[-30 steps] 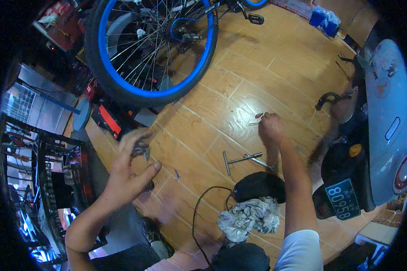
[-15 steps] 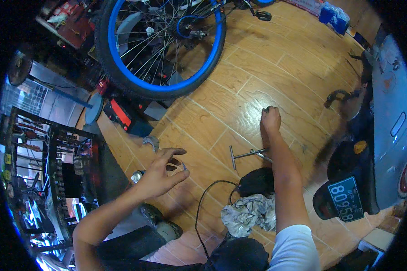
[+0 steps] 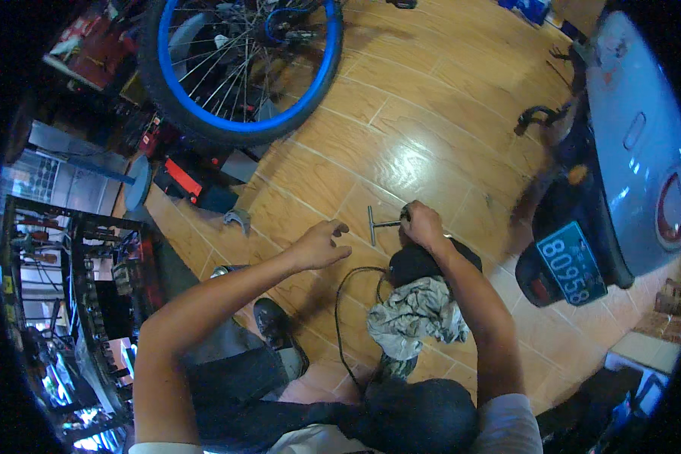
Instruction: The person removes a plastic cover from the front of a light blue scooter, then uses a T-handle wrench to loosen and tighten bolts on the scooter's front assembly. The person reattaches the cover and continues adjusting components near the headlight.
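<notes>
My right hand (image 3: 424, 225) is closed, with a small dark piece at its fingertips that I cannot make out. Beside and partly behind it lies a T-handle wrench (image 3: 372, 225) on the floor. My left hand (image 3: 324, 246) hovers left of the wrench, empty, its thumb and fingers apart. Under my right forearm is a black rounded object (image 3: 412, 265) from which a dark cable or hose (image 3: 338, 321) seems to run. A crumpled grey-and-white rag (image 3: 408, 321) rests against it.
A bicycle wheel (image 3: 321, 94) with a blue rim stands at the far left. A scooter (image 3: 620, 181) is parked on the right. Along the left stand a tool rack (image 3: 83, 303) and a black-and-red box (image 3: 185, 181). A curved grey piece (image 3: 237, 219) lies on the tiled floor.
My right hand has come nearer and left, beside the T-handle wrench. My left hand has shifted right and slightly away from me. The whole view has shifted a little.
</notes>
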A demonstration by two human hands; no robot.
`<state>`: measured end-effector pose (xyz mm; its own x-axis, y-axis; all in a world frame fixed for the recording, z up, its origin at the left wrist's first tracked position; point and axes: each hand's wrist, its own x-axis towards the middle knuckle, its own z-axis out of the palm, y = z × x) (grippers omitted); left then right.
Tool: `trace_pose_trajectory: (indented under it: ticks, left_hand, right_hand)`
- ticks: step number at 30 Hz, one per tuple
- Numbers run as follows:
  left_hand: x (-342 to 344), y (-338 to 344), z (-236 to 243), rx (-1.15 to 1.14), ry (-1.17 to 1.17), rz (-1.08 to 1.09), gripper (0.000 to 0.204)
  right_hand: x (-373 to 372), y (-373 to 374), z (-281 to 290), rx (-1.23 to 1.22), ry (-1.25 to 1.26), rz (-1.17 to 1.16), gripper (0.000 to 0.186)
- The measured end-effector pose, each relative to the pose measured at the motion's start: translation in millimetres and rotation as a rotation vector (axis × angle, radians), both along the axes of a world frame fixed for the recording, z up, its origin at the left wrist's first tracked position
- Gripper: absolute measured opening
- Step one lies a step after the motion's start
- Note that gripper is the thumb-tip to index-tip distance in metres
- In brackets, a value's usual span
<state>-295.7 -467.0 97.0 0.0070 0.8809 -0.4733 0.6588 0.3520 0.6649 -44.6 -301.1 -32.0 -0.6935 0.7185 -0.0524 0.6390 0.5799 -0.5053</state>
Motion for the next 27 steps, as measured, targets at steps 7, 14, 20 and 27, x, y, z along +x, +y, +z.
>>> trace_pose_trajectory:
  ticks: [7, 14, 20, 27]
  left_hand:
    - [23, 19, -42, 0.234, 0.454, -0.488, 0.052]
    - [41, 44, -70, 0.376, 0.581, -0.691, 0.042]
    - [63, 61, -81, 0.350, 0.458, -0.714, 0.024]
    - [64, 66, -89, 0.317, 0.413, -0.720, 0.027]
  right_hand:
    - [26, -56, 23, 0.007, -0.050, 0.105, 0.024]
    - [35, -127, 26, -0.046, -0.030, -0.027, 0.021]
    - [55, -139, 18, -0.115, -0.056, -0.177, 0.029]
    - [92, -134, 18, -0.285, -0.062, -0.326, 0.026]
